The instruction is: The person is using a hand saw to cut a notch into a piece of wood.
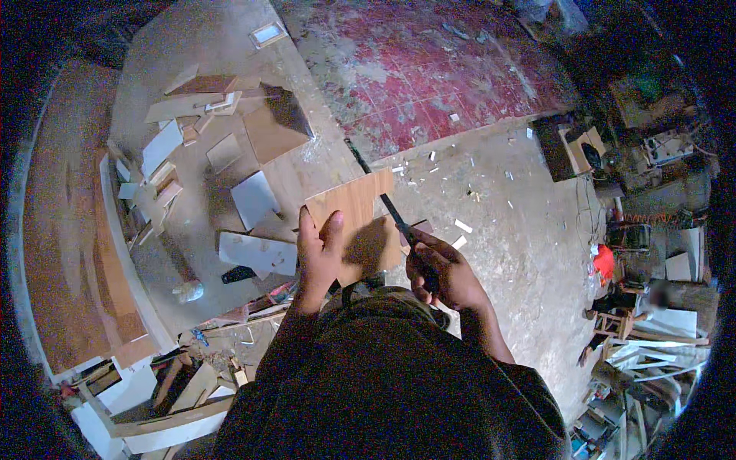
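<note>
In front of my body, my left hand (318, 257) grips a light-brown wood-grain board (351, 205) by its left side. A step is cut into the board's right side. My closed right hand (448, 274) holds the handle end of a long, narrow black tool (395, 215). It slants up and to the left, and part of its length is hidden behind the board's upper right arm. Whether it is a file or a saw I cannot make out. A shadow falls on the board's lower half.
A wide worktop (195, 195) on the left carries several board offcuts (270, 126) and white pieces (255, 198). Small scraps (462, 226) litter the concrete floor. Beyond lies a worn red floor (460, 84). Scrap wood (652, 356) is heaped at the right, near a red item (603, 264).
</note>
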Demonstrator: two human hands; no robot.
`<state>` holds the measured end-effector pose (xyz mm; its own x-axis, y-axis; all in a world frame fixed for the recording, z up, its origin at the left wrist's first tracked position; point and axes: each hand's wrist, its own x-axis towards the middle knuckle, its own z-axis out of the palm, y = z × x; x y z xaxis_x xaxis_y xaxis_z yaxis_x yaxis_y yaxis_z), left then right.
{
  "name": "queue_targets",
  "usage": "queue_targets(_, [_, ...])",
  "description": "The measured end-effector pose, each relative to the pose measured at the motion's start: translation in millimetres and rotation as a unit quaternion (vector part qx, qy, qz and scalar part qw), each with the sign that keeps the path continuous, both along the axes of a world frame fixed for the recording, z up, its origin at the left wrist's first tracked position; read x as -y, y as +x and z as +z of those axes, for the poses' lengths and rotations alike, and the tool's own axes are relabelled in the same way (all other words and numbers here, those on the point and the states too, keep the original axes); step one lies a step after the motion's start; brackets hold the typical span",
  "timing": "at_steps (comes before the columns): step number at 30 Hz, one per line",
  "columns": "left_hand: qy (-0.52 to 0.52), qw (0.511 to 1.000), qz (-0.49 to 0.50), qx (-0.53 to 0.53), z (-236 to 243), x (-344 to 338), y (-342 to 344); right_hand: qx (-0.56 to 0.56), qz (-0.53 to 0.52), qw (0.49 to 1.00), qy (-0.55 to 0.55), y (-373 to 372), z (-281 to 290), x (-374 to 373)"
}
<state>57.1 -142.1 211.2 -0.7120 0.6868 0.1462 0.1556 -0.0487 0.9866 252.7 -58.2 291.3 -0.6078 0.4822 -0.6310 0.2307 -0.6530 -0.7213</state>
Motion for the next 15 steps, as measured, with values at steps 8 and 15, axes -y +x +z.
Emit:
queue_targets(8, [0.044, 0.986, -0.025, 0.157, 20, 16, 5, -0.032, 0.079, 0.992, 0.088, -23, 27, 19])
queue_targets(15, [-0.039, 0.993, -0.051, 0.094, 47, 31, 14, -0.016, 0.097, 0.992, 0.078, -30, 33, 22])
